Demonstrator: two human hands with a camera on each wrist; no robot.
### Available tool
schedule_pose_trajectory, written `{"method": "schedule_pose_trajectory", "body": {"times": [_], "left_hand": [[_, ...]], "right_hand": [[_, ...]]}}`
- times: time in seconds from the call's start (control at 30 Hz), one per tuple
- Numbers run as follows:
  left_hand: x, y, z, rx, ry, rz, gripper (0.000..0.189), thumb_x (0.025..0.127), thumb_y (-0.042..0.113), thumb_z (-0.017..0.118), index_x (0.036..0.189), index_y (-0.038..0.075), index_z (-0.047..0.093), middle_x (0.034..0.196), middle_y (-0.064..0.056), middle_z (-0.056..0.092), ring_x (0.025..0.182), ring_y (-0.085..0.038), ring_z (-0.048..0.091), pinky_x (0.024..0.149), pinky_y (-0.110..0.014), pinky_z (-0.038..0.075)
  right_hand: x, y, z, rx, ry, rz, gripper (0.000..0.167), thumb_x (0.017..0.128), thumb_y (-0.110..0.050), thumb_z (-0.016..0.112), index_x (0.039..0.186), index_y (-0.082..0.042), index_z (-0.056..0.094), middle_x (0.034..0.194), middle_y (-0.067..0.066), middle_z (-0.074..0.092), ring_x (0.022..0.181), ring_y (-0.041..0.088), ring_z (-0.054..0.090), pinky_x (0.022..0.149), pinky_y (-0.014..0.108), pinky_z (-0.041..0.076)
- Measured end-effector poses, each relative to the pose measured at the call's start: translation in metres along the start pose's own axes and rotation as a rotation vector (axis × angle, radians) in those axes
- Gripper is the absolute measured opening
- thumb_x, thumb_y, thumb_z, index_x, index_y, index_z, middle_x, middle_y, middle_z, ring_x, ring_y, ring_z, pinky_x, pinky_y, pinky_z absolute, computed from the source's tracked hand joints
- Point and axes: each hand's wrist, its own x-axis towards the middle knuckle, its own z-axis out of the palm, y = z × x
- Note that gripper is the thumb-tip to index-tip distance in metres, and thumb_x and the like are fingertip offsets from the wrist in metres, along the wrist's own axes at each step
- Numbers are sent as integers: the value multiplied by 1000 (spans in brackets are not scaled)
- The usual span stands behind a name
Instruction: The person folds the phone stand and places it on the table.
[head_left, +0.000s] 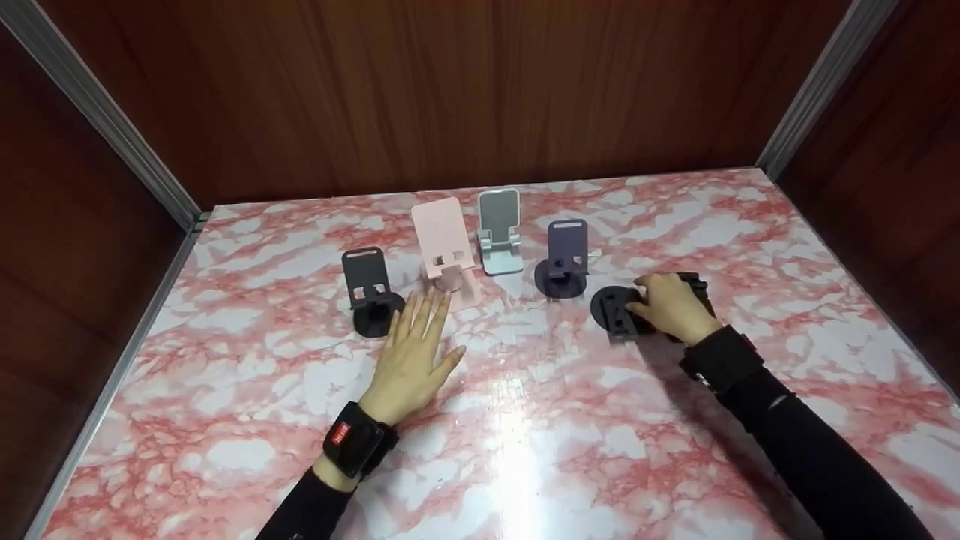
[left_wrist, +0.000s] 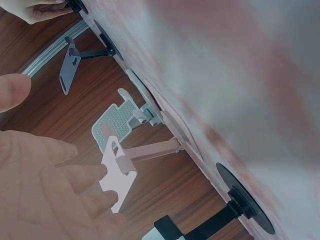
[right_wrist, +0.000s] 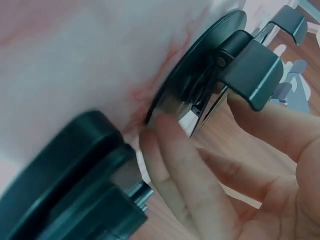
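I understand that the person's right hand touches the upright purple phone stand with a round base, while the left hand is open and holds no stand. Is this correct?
Not quite: the right hand touches the folded black phone stand with a round base, not the purple stand, as the head view shows. The left hand is open and holds no stand.
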Motion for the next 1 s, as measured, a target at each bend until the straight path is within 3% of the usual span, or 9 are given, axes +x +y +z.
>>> {"method": "schedule_pose_trajectory", "body": {"times": [0.17, 0.3, 0.43, 0.7, 1.0], "left_hand": [[1, -1, 0, 5, 7, 6, 70, 95, 45, 42, 150, 15, 11, 157, -10, 10, 145, -29, 2, 117, -51, 7], [2, -1, 0, 2, 11, 8, 70, 95, 45, 43, 149, 14, 13, 157, -9, 10, 145, -28, 2, 117, -51, 6], [2, -2, -1, -9, 7, 2, 70, 95, 44, 43, 149, 13, 13, 157, -8, 8, 145, -28, 1, 117, -51, 5], [7, 2, -4, 14, -6, 4, 70, 95, 45, 42, 150, 15, 10, 157, -9, 6, 145, -30, 0, 118, -51, 5], [14, 19, 0, -11, -16, 23, 70, 94, 45, 44, 149, 14, 14, 156, -11, 11, 144, -32, 1, 116, -53, 11]], "right_hand": [[-2, -4, -1, -80, -3, -79, 49, 88, -11, 61, 128, 12, 46, 122, 35, 50, 110, 46, 51, 91, 54, 45], [-5, -8, -2, -172, -6, -127, 54, 91, -12, 56, 137, 8, 37, 140, 34, 34, 129, 49, 31, 105, 58, 32], [-8, -11, -2, -205, 8, -123, 57, 95, -17, 49, 144, 0, 26, 150, 26, 20, 139, 45, 13, 107, 65, 21], [-3, -15, -9, -204, 71, -125, 63, 96, -34, 45, 148, -10, 19, 155, 16, 12, 143, 38, 3, 107, 69, 10], [7, -20, -13, -196, 59, -130, 67, 96, -38, 45, 149, -12, 14, 156, 13, 11, 143, 36, 4, 107, 69, 11]]}}
